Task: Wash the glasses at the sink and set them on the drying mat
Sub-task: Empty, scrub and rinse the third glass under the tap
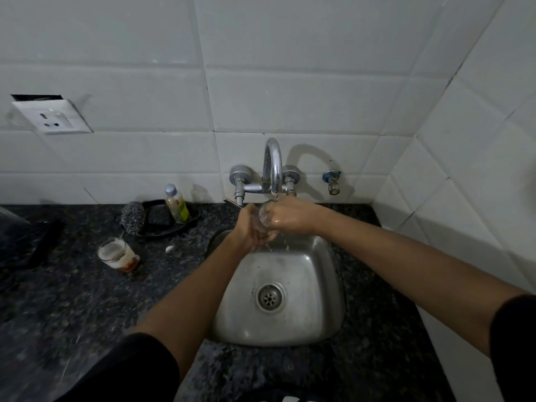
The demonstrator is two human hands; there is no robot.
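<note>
A clear glass (263, 216) is held under the running tap (272, 166), above the back of the steel sink (290, 320). My left hand (250, 227) wraps around its lower part. My right hand (290, 217) grips its upper part near the rim, with water running over the fingers. A second glass (116, 253), dirty with white and reddish residue, stands on the dark counter to the left of the sink. No drying mat can be made out for sure in this dim view.
A black dish (162, 227) behind the dirty glass holds a scrubber (132, 217), a dark sponge and a small soap bottle (177, 203). A dark object (32, 242) lies at the far left. Tiled walls close the back and right; a socket (53, 117) is on the left wall.
</note>
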